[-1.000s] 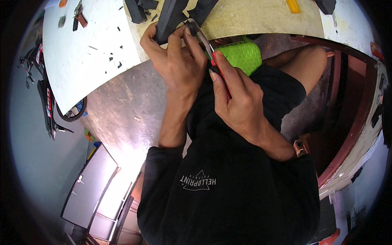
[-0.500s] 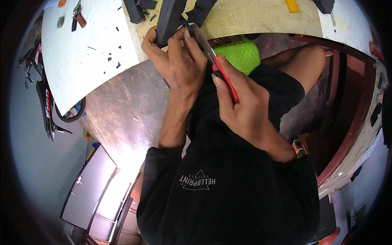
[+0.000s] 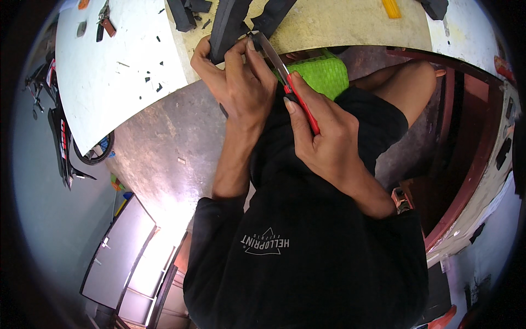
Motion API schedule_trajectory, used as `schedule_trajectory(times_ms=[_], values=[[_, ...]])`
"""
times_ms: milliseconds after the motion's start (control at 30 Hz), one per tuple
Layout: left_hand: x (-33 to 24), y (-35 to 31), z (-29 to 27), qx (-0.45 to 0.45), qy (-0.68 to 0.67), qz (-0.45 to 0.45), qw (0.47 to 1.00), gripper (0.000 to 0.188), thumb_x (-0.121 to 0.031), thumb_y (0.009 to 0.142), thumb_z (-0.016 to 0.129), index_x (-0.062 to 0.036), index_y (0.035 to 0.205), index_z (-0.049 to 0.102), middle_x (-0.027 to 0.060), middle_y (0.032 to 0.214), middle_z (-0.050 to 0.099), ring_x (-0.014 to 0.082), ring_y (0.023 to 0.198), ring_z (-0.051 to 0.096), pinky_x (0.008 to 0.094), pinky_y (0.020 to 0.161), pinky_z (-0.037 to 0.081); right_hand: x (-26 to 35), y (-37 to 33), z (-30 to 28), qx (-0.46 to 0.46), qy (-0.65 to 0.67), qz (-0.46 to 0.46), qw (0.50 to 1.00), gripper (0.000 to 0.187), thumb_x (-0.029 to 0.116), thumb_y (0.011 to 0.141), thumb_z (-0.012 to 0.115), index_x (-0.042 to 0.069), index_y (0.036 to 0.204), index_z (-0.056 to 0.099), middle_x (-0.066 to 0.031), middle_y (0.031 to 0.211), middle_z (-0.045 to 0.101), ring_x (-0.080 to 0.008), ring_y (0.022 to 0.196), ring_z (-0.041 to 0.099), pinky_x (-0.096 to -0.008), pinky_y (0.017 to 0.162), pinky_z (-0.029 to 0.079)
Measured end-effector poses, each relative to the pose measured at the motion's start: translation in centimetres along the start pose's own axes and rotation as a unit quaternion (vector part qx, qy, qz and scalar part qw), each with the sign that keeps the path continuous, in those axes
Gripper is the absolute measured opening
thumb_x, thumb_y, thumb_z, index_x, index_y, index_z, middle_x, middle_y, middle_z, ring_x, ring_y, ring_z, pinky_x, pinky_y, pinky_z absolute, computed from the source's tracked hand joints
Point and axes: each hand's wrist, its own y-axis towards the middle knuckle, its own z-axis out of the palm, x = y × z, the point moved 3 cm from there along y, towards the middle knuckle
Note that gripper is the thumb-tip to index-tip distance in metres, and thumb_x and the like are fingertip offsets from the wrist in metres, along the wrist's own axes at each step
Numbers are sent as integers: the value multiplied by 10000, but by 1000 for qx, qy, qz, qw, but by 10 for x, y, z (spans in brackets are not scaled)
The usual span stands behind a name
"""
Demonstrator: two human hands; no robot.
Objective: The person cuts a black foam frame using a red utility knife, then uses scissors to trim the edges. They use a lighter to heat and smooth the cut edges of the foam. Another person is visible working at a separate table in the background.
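My left hand (image 3: 238, 82) is closed on the near end of a black stitched strip (image 3: 227, 27), which reaches back across the table. Gripped in my right hand (image 3: 331, 131) is a red-handled utility knife (image 3: 311, 116), its blade slanting up and left. The blade's tip is beside my left thumb and fingertips, at a small dark bit of the black material. Whether the edge is in the material is too small to tell. A second black piece (image 3: 271, 15) lies just beyond the blade.
The table (image 3: 350, 24) curves along the far side, with black scraps (image 3: 183, 13) on its left part. Further left lies a tool with a brown handle (image 3: 107, 24). A yellow object (image 3: 391, 8) is at the back right. Below the table edge is a bright green woven seat (image 3: 323, 77).
Almost nothing differs. My hands and the knife keep nearly the same place, with only a slight shift of the right hand and of the black pieces.
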Motion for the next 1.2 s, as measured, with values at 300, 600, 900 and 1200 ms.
schedule_trajectory(times_ms=[300, 600, 900, 1200], values=[[-1, -2, 0, -9, 3, -4, 1000, 134, 32, 792, 673, 28, 925, 659, 291, 1058, 516, 390, 996, 554, 425, 811, 473, 2, -4, -6, 12, 16, 2, 1000, 364, -19, 873, 670, -64, 1230, 618, -249, 1024, 696, -303, 898, 726, -336, 758, 564], [-2, -2, 1, -20, -8, -11, 1000, 123, 27, 795, 676, 21, 917, 660, 285, 1039, 532, 386, 967, 566, 414, 783, 485, 1, 4, 3, 17, -49, -12, 999, 381, -23, 866, 675, -57, 1240, 612, -247, 1008, 692, -322, 871, 722, -341, 748, 561], [0, -4, 2, -23, -7, -14, 1000, 140, 17, 792, 693, 21, 929, 664, 294, 1046, 541, 401, 990, 572, 417, 783, 487, 1, 1, -11, 24, 5, 8, 1000, 352, 12, 874, 683, -49, 1217, 631, -251, 1015, 695, -321, 901, 724, -337, 766, 560], [0, -6, -15, 39, -13, -104, 994, 128, -9, 846, 696, 34, 964, 670, 262, 1143, 506, 338, 970, 595, 356, 754, 507, 3, 0, -12, 64, 7, -20, 998, 394, 56, 895, 647, -65, 1263, 579, -237, 967, 674, -370, 828, 683, -410, 744, 560]])
